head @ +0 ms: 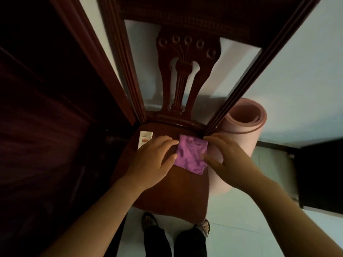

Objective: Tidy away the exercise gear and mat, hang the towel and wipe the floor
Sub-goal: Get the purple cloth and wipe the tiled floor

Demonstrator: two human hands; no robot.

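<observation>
The left hand [152,160] and right hand [228,158] press loose, uncurled fingers against opposite edges of the folded purple cloth [191,154] on the chair seat's [176,186] far right, apparently to square it, with the rolled mat [245,127] standing just right.

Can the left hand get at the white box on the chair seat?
Probably yes: the white box lies uncovered on the chair seat just beyond the left hand, with nothing between them.
</observation>
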